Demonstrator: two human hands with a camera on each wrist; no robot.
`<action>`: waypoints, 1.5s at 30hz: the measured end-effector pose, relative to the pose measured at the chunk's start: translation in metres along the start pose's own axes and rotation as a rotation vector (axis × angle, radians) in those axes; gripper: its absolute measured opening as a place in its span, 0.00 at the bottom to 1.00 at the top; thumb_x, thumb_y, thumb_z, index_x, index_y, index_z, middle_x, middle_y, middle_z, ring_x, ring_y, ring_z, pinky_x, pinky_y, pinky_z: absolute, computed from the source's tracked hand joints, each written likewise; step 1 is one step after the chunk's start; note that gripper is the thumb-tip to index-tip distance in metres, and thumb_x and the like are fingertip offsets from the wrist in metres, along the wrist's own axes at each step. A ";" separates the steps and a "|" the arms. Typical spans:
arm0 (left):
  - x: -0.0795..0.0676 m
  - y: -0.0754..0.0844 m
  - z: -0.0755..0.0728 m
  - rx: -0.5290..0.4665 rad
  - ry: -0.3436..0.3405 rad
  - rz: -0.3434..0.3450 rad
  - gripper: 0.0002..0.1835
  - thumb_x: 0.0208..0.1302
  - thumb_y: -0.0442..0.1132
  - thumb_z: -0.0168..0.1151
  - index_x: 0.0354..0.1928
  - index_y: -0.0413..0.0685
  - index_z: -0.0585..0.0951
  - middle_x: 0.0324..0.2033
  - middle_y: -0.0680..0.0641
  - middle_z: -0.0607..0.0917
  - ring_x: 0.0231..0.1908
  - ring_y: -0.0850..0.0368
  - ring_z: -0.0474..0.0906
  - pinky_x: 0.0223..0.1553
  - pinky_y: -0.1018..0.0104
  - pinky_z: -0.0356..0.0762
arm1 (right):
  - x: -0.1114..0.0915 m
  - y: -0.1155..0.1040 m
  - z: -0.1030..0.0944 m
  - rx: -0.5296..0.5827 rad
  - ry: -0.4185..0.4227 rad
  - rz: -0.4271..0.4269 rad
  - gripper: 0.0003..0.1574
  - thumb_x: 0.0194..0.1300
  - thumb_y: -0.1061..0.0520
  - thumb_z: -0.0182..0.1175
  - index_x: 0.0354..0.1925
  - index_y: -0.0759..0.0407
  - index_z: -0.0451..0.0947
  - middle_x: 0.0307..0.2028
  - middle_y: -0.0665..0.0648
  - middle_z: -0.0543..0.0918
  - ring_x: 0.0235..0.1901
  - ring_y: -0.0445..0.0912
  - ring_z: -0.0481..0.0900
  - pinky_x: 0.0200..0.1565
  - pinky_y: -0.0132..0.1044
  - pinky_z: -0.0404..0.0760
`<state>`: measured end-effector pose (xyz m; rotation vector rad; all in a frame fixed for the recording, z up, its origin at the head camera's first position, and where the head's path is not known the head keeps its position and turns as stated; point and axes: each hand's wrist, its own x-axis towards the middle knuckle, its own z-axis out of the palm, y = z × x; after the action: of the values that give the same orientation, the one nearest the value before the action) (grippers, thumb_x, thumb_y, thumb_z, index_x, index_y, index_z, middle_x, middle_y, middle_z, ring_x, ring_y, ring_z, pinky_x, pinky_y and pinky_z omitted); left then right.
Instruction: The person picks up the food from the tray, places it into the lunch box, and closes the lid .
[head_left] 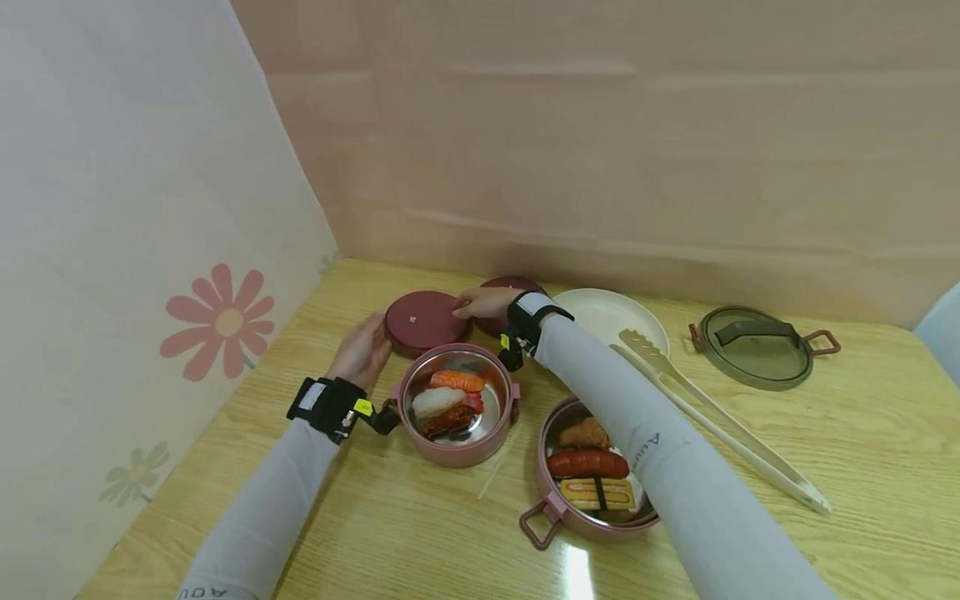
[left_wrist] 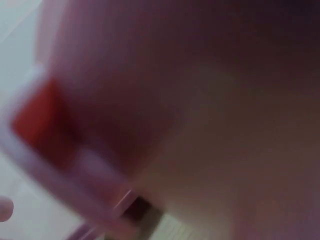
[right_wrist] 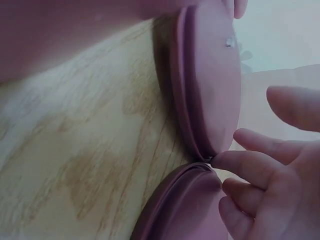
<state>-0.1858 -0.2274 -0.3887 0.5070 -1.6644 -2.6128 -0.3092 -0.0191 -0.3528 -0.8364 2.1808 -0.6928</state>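
A round dark red lid (head_left: 420, 323) lies flat on the table between both hands. At its left edge my left hand (head_left: 360, 352) touches the rim with fairly straight fingers. My right hand (head_left: 483, 302) reaches its right edge; in the right wrist view the fingertips meet the rim where a second dark red lid (right_wrist: 192, 210) adjoins, the thumb held apart. Just in front stands a pink pot (head_left: 457, 454) with toy sushi (head_left: 441, 402) and other food pieces inside. The left wrist view is blurred, mostly filled by a close pink surface.
Under my right forearm is another pink pot (head_left: 551, 492), holding a sausage (head_left: 587, 464), fried chicken and an omelette piece. Behind the arm lie a cream plate (head_left: 600, 307), with tongs (head_left: 738, 429) leaning across its edge, and a glass-like lid (head_left: 757, 367) with handle.
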 end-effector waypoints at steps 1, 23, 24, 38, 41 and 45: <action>0.000 0.001 0.001 -0.002 0.022 -0.008 0.30 0.78 0.39 0.38 0.76 0.41 0.44 0.71 0.46 0.59 0.67 0.61 0.59 0.65 0.76 0.62 | 0.001 0.001 -0.001 0.005 -0.003 -0.002 0.34 0.75 0.46 0.45 0.73 0.57 0.56 0.73 0.59 0.58 0.73 0.53 0.52 0.72 0.49 0.54; 0.007 -0.008 -0.002 0.072 -0.106 -0.025 0.34 0.68 0.20 0.45 0.75 0.38 0.51 0.65 0.41 0.68 0.47 0.65 0.78 0.43 0.80 0.77 | 0.011 0.010 -0.017 0.206 -0.025 -0.031 0.39 0.74 0.43 0.46 0.75 0.59 0.52 0.75 0.59 0.53 0.75 0.51 0.44 0.74 0.48 0.44; 0.006 -0.007 -0.002 0.107 -0.108 0.001 0.34 0.67 0.20 0.47 0.74 0.38 0.54 0.62 0.43 0.71 0.44 0.66 0.80 0.42 0.79 0.77 | 0.009 0.010 -0.019 0.244 -0.022 -0.040 0.39 0.75 0.44 0.46 0.75 0.59 0.51 0.75 0.59 0.52 0.75 0.51 0.42 0.74 0.49 0.43; -0.008 -0.008 0.015 1.127 -0.069 0.858 0.25 0.61 0.18 0.56 0.60 0.35 0.76 0.54 0.33 0.80 0.54 0.38 0.78 0.56 0.48 0.77 | -0.003 -0.015 -0.031 0.735 -0.030 -0.210 0.46 0.76 0.36 0.21 0.74 0.68 0.46 0.72 0.71 0.55 0.73 0.59 0.53 0.74 0.49 0.50; -0.012 -0.007 0.014 1.251 -0.078 1.012 0.27 0.60 0.17 0.55 0.61 0.40 0.76 0.58 0.38 0.79 0.56 0.40 0.77 0.54 0.49 0.78 | -0.004 -0.019 -0.031 0.730 0.029 -0.207 0.45 0.76 0.35 0.25 0.70 0.68 0.57 0.65 0.72 0.69 0.68 0.59 0.64 0.71 0.49 0.58; -0.017 -0.002 0.010 1.390 -0.144 1.186 0.28 0.57 0.15 0.57 0.60 0.40 0.78 0.59 0.41 0.79 0.51 0.44 0.80 0.42 0.57 0.83 | -0.012 -0.018 -0.034 0.697 0.135 -0.191 0.36 0.78 0.41 0.36 0.58 0.70 0.72 0.40 0.62 0.85 0.49 0.52 0.82 0.61 0.48 0.73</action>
<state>-0.1715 -0.2146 -0.3821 -0.5982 -2.4089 -0.5229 -0.3213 -0.0144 -0.3144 -0.6312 1.7751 -1.5232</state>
